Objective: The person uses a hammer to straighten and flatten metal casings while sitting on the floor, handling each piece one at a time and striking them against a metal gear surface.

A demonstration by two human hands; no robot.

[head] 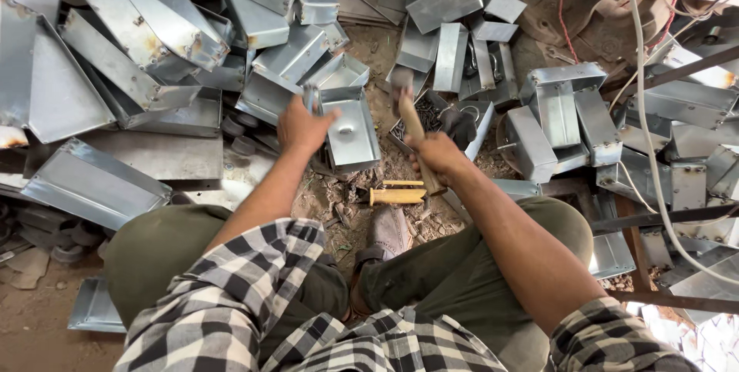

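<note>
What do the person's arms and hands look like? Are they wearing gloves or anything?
No gloves: both the left hand and the right hand are bare, with no rings or watch showing. The forearms are bare too. Each arm has a black-and-white checked shirt sleeve rolled up near the elbow; the other sleeve matches it.
</note>
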